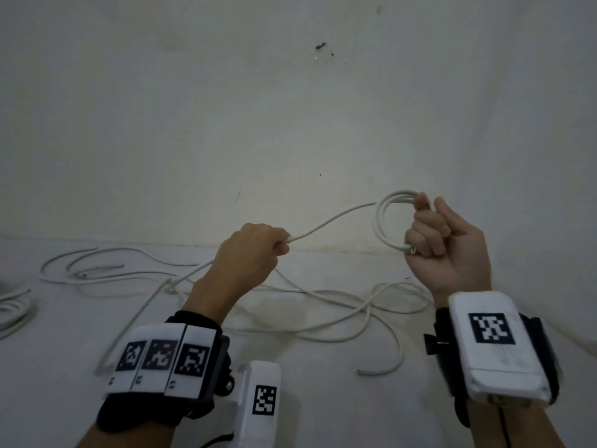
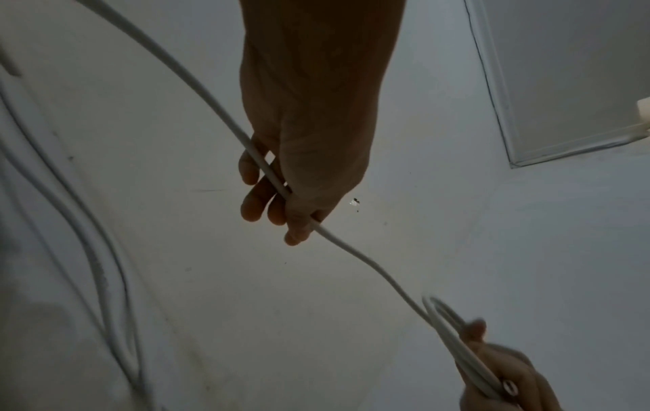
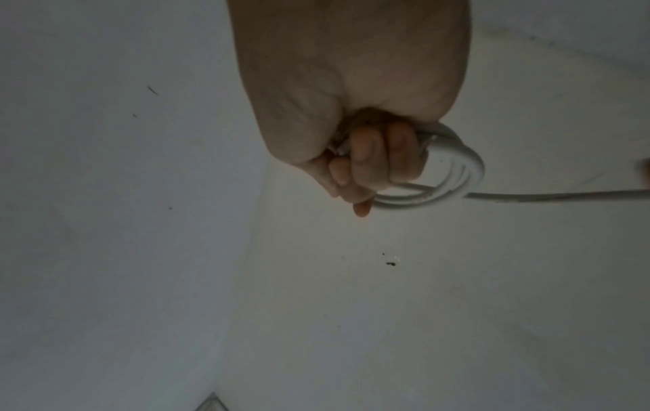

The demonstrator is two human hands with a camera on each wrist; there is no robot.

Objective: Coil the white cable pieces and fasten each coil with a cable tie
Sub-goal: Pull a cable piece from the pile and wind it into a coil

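While the right hand (image 1: 452,247) is curling its fingers (image 3: 372,155) round a small coil (image 1: 392,218) of the white cable (image 1: 336,221) at the centre right of the head view, with the thumb standing clear, the left hand (image 1: 255,253) at centre frame is gripping the feed strand, its fingers (image 2: 257,194) wrapped round it and the thumb pressing it in. A raised span of cable is running between the two hands; the rest is trailing in loose loops across the white surface (image 1: 323,399) along the lower middle of the frame, with a free end (image 1: 360,371) lying at the lower centre right.

The likeliest trouble, as I judge it, is the held turns springing open, since only one fist is clamping them and the cable looks stiff. The trailing loops are crossing one another and further cable pieces (image 1: 84,270) at the middle left, so a pull could be dragging a knot or a neighbouring piece along. No cable tie is showing in any view.

Room is looking generous: the wall (image 1: 290,108) is filling the upper frame behind the hands, and the surface in front is lying open apart from the cable. Another bundle (image 1: 13,308) is sitting at the far left edge, well apart.
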